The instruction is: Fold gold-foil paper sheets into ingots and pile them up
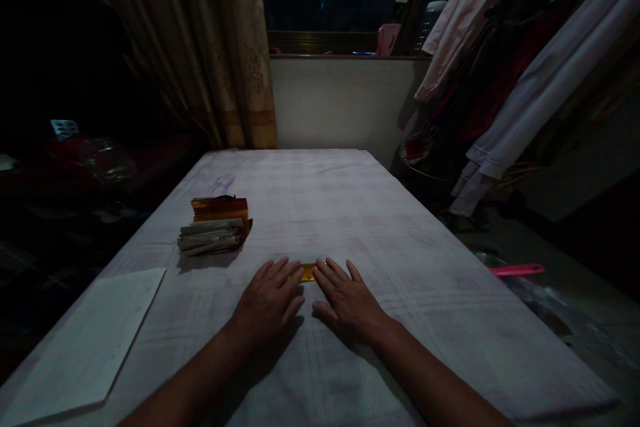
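Observation:
A narrow strip of shiny gold paper (309,272) lies flat on the pale checked tablecloth (320,207). My left hand (269,297) rests over its left end, palm down, with the fingers stretched forward. Over the right end lies my right hand (347,300), its fingers flat and slightly spread. Only the middle of the strip shows between the fingertips; both ends are hidden. Up and to the left sits a stack of folded papers (213,237), with a curled gold sheet (220,209) behind it.
A white sheet or board (90,340) lies at the table's left front. The curtain (240,47) hangs behind the table's far left corner. Clothes (540,73) hang at the right. Beyond the right edge is a pink handle (517,270); a pink cup (387,39) stands on the windowsill.

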The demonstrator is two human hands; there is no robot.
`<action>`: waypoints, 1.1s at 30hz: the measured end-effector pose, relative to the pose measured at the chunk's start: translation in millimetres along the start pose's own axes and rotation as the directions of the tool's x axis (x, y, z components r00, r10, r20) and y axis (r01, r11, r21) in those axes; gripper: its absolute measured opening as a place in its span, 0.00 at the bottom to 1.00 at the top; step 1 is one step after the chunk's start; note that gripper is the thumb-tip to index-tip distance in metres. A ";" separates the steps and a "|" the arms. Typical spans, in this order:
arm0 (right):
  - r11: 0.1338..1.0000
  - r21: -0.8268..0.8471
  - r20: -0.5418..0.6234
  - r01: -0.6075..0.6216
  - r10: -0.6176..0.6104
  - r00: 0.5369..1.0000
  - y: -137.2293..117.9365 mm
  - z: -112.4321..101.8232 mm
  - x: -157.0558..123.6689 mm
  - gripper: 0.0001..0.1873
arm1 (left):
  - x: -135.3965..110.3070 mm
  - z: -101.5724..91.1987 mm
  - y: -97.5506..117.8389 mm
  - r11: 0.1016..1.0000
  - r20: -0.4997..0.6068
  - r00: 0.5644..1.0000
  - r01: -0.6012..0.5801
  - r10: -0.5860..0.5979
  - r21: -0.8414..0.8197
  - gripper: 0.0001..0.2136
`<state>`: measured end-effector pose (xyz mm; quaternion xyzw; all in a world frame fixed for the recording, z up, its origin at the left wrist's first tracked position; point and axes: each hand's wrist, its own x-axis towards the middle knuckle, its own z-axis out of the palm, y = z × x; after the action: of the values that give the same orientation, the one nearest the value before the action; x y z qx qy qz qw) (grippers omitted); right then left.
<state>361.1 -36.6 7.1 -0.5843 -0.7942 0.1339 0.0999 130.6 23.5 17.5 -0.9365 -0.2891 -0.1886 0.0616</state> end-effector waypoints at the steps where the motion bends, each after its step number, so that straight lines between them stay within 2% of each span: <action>1: 1.000 -0.001 0.006 0.016 -0.016 1.000 2.0 -1.8 -1.2 0.35 | 2.1 4.8 1.9 1.000 0.021 1.000 -0.010 0.010 -0.007 0.19; 7: 0.990 -0.049 0.018 0.133 -0.132 0.991 17.0 -15.2 -9.8 0.31 | -10.4 21.9 6.3 0.997 0.218 0.976 0.037 -0.022 -0.067 0.26; 11: 0.986 -0.082 -0.025 0.147 -0.150 0.988 7.4 -9.1 -7.4 0.31 | -12.6 23.0 33.1 0.979 0.323 0.927 0.202 -0.192 0.003 0.28; 14: 0.986 -0.046 0.016 0.159 -0.159 0.987 -3.4 -1.6 -6.5 0.32 | -9.5 22.8 52.6 0.956 0.352 0.892 0.289 -0.284 0.039 0.26; 16: 0.992 -0.034 0.054 0.123 -0.121 0.991 -3.6 -0.7 -8.5 0.32 | -8.5 21.5 58.2 0.949 0.340 0.890 0.312 -0.305 0.034 0.25; 19: 0.998 -0.058 0.055 0.029 -0.026 0.998 8.4 -6.9 -13.0 0.33 | -7.4 16.9 56.4 0.952 0.290 0.909 0.304 -0.300 0.032 0.23; 21: 0.998 -0.063 0.039 -0.018 0.021 0.999 18.4 -12.7 -15.1 0.32 | -4.6 12.0 51.9 0.963 0.259 0.929 0.267 -0.265 0.027 0.20; 25: 0.997 -0.063 0.039 -0.035 0.038 0.999 25.8 -16.3 -15.7 0.33 | 5.3 1.8 43.5 0.983 0.230 0.957 0.181 -0.177 0.001 0.16; 28: 0.995 -0.086 -0.027 -0.045 0.043 0.999 21.8 -9.3 -14.7 0.33 | 9.0 -0.6 40.1 0.995 0.180 0.979 0.097 -0.096 0.003 0.10; 33: 0.991 -0.123 -0.174 -0.058 0.036 0.984 13.0 2.3 -11.5 0.30 | 2.7 4.4 38.0 1.000 0.013 1.000 -0.015 0.015 -0.025 0.05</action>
<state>375.5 -44.1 0.6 -0.6176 -0.7754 0.0345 0.1271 155.5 -5.5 14.3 -0.9406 -0.2800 -0.1855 0.0496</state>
